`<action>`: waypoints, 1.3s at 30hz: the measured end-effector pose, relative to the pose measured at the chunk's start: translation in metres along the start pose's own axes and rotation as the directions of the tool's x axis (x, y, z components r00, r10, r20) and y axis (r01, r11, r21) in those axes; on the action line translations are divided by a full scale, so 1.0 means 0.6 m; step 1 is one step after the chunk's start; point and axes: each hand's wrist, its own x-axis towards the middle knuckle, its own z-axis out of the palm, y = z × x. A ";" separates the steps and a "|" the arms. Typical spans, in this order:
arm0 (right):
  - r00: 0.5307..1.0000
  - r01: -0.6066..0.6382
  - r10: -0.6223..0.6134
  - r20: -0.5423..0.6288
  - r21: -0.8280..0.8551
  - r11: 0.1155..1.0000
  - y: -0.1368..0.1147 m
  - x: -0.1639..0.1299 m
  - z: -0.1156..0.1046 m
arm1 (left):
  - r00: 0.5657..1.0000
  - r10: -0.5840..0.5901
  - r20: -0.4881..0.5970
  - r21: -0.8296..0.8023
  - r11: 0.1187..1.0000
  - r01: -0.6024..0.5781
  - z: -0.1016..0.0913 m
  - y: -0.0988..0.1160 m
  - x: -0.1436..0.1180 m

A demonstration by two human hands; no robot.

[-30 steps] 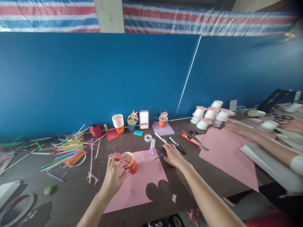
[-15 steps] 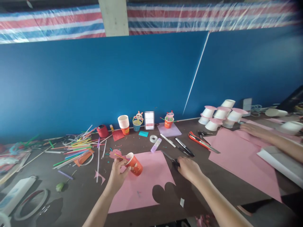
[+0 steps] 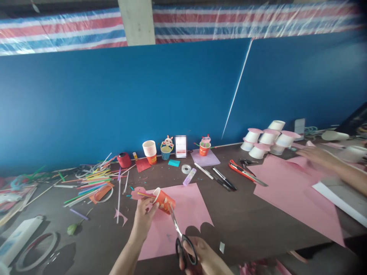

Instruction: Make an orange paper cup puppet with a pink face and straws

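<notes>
An orange-red paper cup (image 3: pixel 165 201) lies tilted in my left hand (image 3: pixel 144 214), its mouth toward the left. Coloured strips stick out of that mouth, with a pink paper cutout (image 3: pixel 138 193) beside them. My right hand (image 3: pixel 197 254) grips black-handled scissors (image 3: pixel 178 229), fingers in the loops. Their blades point up and away, with the tips at the side of the cup; whether they touch it I cannot tell. Under the cup lies a pink paper sheet (image 3: pixel 183 240) with curved cut-outs on its right edge.
Behind are a glue stick (image 3: pixel 189 177), tape roll (image 3: pixel 186 168), pens (image 3: pixel 222 177), a utility knife (image 3: pixel 243 170) and stacked paper cups (image 3: pixel 150 149). Straws (image 3: pixel 94 183) are heaped at left. Another person's hand (image 3: pixel 312 154) rests by more pink paper (image 3: pixel 289 191) at right.
My right hand has lifted the scissors off the table and brought them left and nearer, to the cup. The cup stays in my left hand, tilted slightly more.
</notes>
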 end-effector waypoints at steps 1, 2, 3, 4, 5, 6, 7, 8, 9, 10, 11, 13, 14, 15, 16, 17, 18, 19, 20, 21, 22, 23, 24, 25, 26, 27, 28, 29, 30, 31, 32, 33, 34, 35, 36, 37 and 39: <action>1.000 -0.012 0.012 0.017 0.030 0.999 0.010 0.007 0.006 | 1.000 -0.025 0.001 -0.024 0.999 0.025 0.001 0.001 -0.002; 0.999 -0.014 0.012 0.033 0.045 0.999 0.016 0.012 0.010 | 0.999 -0.048 0.003 -0.048 0.998 0.048 0.001 0.001 -0.003; 0.999 -0.011 0.009 0.043 0.054 0.998 0.020 0.016 0.013 | 0.998 -0.068 -0.001 -0.069 0.995 0.068 0.002 0.001 -0.005; 0.999 -0.006 0.003 0.051 0.060 0.998 0.022 0.019 0.014 | 0.996 -0.084 -0.005 -0.084 0.993 0.083 0.002 0.001 -0.006; 0.998 -0.003 0.000 0.056 0.065 0.998 0.022 0.021 0.015 | 0.995 -0.095 -0.009 -0.093 0.991 0.094 0.003 0.002 -0.008; 0.998 -0.006 0.001 0.058 0.073 0.997 0.021 0.022 0.015 | 0.995 -0.100 -0.012 -0.099 0.990 0.098 0.003 0.003 -0.009; 0.998 -0.011 0.006 0.058 0.081 0.997 0.019 0.022 0.015 | 0.995 -0.099 -0.015 -0.103 0.990 0.097 0.003 0.004 -0.010; 0.998 -0.017 0.012 0.056 0.091 0.996 0.017 0.021 0.016 | 0.995 -0.095 -0.016 -0.104 0.990 0.093 0.004 0.005 -0.010; 0.998 -0.022 0.017 0.053 0.102 0.995 0.015 0.020 0.017 | 0.996 -0.089 -0.013 -0.102 0.991 0.087 0.004 0.007 -0.011; 0.999 -0.024 0.019 0.049 0.114 0.993 0.013 0.019 0.017 | 0.997 -0.081 -0.010 -0.096 0.992 0.080 0.004 0.008 -0.012; 0.999 -0.025 0.019 0.046 0.123 0.992 0.011 0.018 0.018 | 0.997 -0.071 -0.009 -0.091 0.993 0.070 0.004 0.009 -0.012; 0.999 -0.034 0.029 0.043 0.138 0.990 0.006 0.016 0.020 | 0.999 -0.049 -0.009 -0.078 0.996 0.048 0.005 0.010 -0.013; 0.998 -0.046 0.040 0.046 0.144 0.988 0.004 0.015 0.021 | 0.999 -0.039 -0.012 -0.075 0.996 0.038 0.006 0.009 -0.014; 0.997 -0.060 0.052 0.054 0.152 0.987 0.002 0.014 0.022 | 0.999 -0.032 -0.017 -0.074 0.997 0.031 0.008 0.008 -0.014; 0.996 -0.072 0.062 0.062 0.163 0.984 0.001 0.014 0.023 | 0.999 -0.030 -0.020 -0.076 0.997 0.029 0.009 0.007 -0.015; 0.995 -0.081 0.070 0.068 0.176 0.981 0.000 0.013 0.024 | 0.999 -0.034 -0.022 -0.080 0.996 0.032 0.011 0.005 -0.015; 0.995 -0.088 0.075 0.070 0.192 0.977 0.000 0.013 0.024 | 0.999 -0.041 -0.022 -0.084 0.996 0.039 0.012 0.004 -0.016; 0.995 -0.091 0.078 0.069 0.208 0.974 0.001 0.013 0.024 | 0.999 -0.048 -0.021 -0.086 0.995 0.046 0.013 0.002 -0.017; 0.995 -0.089 0.076 0.064 0.219 0.972 0.002 0.014 0.024 | 0.998 -0.056 -0.021 -0.086 0.995 0.054 0.013 0.002 -0.017; 0.996 -0.081 0.070 0.056 0.224 0.971 0.004 0.014 0.024 | 0.998 -0.063 -0.019 -0.084 0.995 0.061 0.013 0.002 -0.018; 0.997 -0.070 0.061 0.048 0.223 0.972 0.005 0.014 0.024 | 0.997 -0.069 -0.019 -0.081 0.994 0.067 0.013 0.003 -0.019; 0.998 -0.057 0.049 0.042 0.218 0.974 0.006 0.014 0.024 | 0.997 -0.073 -0.020 -0.082 0.994 0.071 0.013 0.004 -0.020; 0.999 -0.044 0.037 0.036 0.209 0.977 0.006 0.014 0.025 | 0.997 -0.074 -0.020 -0.089 0.993 0.072 0.012 0.007 -0.020; 0.999 -0.033 0.028 0.030 0.197 0.980 0.005 0.014 0.025 | 0.997 -0.075 -0.021 -0.101 0.992 0.072 0.011 0.009 -0.021; 0.999 -0.027 0.023 0.026 0.184 0.983 0.004 0.013 0.026 | 0.997 -0.071 -0.021 -0.114 0.991 0.068 0.011 0.012 -0.021; 1.000 -0.023 0.020 0.022 0.167 0.986 0.003 0.013 0.027 | 0.998 -0.065 -0.025 -0.124 0.990 0.061 0.010 0.015 -0.021; 1.000 -0.017 0.014 0.020 0.146 0.989 0.002 0.013 0.028 | 0.998 -0.057 -0.032 -0.128 0.990 0.052 0.010 0.017 -0.021; 1.000 -0.007 0.005 0.017 0.121 0.993 0.000 0.013 0.029 | 0.998 -0.048 -0.043 -0.126 0.991 0.043 0.009 0.017 -0.021; 1.000 0.006 -0.007 0.013 0.091 0.996 0.000 0.013 0.030 | 0.997 -0.041 -0.059 -0.118 0.992 0.034 0.010 0.017 -0.020; 1.000 0.019 -0.020 0.010 0.058 0.998 0.000 0.014 0.030 | 0.996 -0.035 -0.080 -0.108 0.994 0.026 0.010 0.015 -0.020; 0.999 0.031 -0.032 0.007 0.027 0.999 0.001 0.014 0.030 | 0.994 -0.031 -0.101 -0.097 0.995 0.021 0.011 0.012 -0.019; 0.999 0.042 -0.042 0.000 0.000 0.999 0.003 0.015 0.030 | 0.992 -0.028 -0.121 -0.085 0.996 0.018 0.012 0.008 -0.019; 0.999 0.048 -0.048 -0.009 -0.021 0.999 0.005 0.016 0.029 | 0.990 -0.025 -0.136 -0.073 0.997 0.015 0.013 0.003 -0.019; 0.999 0.050 -0.050 -0.018 -0.033 0.998 0.007 0.018 0.029 | 0.989 -0.022 -0.147 -0.061 0.998 0.013 0.015 -0.003 -0.019; 0.998 0.051 -0.052 -0.025 -0.039 0.998 0.009 0.019 0.028 | 0.988 -0.020 -0.155 -0.050 0.999 0.013 0.016 -0.008 -0.020; 0.998 0.053 -0.054 -0.030 -0.041 0.998 0.011 0.020 0.028 | 0.987 -0.020 -0.158 -0.039 0.999 0.014 0.017 -0.012 -0.021; 0.998 0.052 -0.054 -0.032 -0.040 0.998 0.013 0.022 0.027 | 0.987 -0.021 -0.159 -0.020 1.000 0.018 0.020 -0.018 -0.022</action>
